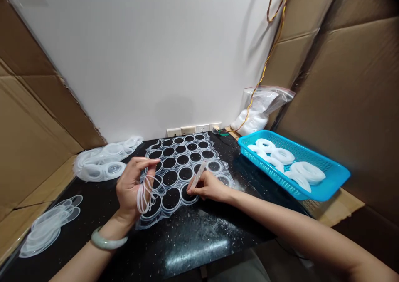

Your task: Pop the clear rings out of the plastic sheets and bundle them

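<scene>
A translucent sheet [178, 183] with rows of round holes lies on the black tabletop, with ring outlines around the holes. My left hand [128, 186] is raised over its left side, thumb and forefinger near each other. Several thin translucent rings [143, 201] hang looped around the left thumb. Between the thumb and fingers of my right hand [213, 187] is a slim, flat whitish stick [198, 176], tilted with its upper end pointing away. The right fingertips are low at a hole near the sheet's front right; the stick's lower end is hidden by them.
Thin translucent discs [51, 226] are piled at left, with bundled translucent ring pieces [106, 159] behind. At right, a blue basket [335, 176] holds bundles of white rings [307, 171]. A clear plastic bag [254, 115], wall sockets [188, 130] and a yellow-brown cable [264, 70] are at the back.
</scene>
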Demonstrator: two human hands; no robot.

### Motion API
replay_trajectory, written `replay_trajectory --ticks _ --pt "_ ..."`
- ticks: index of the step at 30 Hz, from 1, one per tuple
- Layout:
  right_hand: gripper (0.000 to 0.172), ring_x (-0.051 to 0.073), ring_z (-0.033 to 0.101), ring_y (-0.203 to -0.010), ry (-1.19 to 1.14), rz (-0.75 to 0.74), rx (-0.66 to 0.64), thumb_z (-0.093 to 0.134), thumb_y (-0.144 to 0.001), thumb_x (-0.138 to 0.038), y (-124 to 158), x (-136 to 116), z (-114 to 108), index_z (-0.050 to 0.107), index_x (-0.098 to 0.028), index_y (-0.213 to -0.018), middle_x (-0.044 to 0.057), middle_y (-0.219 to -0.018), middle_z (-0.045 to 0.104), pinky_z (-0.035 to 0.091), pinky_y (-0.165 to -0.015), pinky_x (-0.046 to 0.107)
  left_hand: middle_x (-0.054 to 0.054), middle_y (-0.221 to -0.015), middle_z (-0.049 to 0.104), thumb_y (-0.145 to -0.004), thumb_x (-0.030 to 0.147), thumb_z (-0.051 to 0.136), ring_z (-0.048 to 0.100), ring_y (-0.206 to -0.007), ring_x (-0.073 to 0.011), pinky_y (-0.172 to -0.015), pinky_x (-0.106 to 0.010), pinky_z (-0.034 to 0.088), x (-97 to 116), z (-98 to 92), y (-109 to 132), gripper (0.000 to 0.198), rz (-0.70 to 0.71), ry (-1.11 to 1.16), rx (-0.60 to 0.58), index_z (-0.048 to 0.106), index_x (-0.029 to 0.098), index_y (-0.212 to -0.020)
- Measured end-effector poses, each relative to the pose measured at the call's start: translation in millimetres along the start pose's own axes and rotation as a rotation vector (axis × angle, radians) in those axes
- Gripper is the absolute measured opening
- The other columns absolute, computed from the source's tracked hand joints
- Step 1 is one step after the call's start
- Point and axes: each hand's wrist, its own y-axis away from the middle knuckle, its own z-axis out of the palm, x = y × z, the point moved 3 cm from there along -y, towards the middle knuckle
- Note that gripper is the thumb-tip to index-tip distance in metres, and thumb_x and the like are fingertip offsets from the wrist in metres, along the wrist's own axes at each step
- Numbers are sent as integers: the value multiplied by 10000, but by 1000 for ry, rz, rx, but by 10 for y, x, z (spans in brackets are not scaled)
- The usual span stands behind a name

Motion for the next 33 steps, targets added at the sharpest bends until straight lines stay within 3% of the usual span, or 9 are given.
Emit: replay_trajectory --ticks 3,9,16,20,23,27,33 --pt "234 72 485 -482 26 -12 15 713 -727 -351 38 52 37 686 -122 -768 4 -669 638 381 -427 177 -45 -893 626 -880 171 551 604 -843 -175 -766 -311 496 -11 42 96 105 5 96 -160 650 191 -854" --pt "141 105 563 -607 134 -99 42 690 -761 -271 84 18 47 700 -130 -753 13 -692 655 419 -546 191 -120 -976 644 -945 231 444 614 -819 -174 -700 -270 500 -93 121 350 258 81 222 -605 614 174 -759" --pt "115 129 602 -665 226 -124 62 660 -793 -239 109 5 49 711 -136 -787 33 -742 686 449 -612 214 -133 -1042 651 -946 179 371 631 -814 -165 -698 -254 499 -74 212 577 288 181 283 -883 591 175 -759" --pt "93 131 610 -676 284 -178 70 651 -798 -214 133 -21 51 711 -143 -798 34 -755 689 464 -641 224 -146 -1018 651 -916 137 342 615 -858 -208 -715 -305 500 -7 248 620 257 255 252 -975 593 178 -880" --pt "109 133 616 -688 240 -175 85 644 -809 -227 142 -23 47 709 -141 -790 39 -774 694 469 -635 223 -152 -1012 665 -896 141 354 602 -858 -231 -740 -346 512 30 270 630 243 282 238 -1024 589 189 -852" --pt "96 130 622 -679 221 -169 71 638 -811 -209 145 -24 52 706 -144 -796 31 -761 692 469 -619 216 -142 -1084 684 -838 91 385 603 -962 -256 -815 -391 521 41 273 635 238 332 193 -980 596 198 -863" --pt "76 123 621 -665 345 -216 59 632 -804 -174 157 -78 55 705 -156 -811 22 -760 698 455 -627 208 -123 -1097 694 -751 31 380 615 -962 -248 -816 -396 527 28 278 671 292 364 151 -955 606 191 -843"
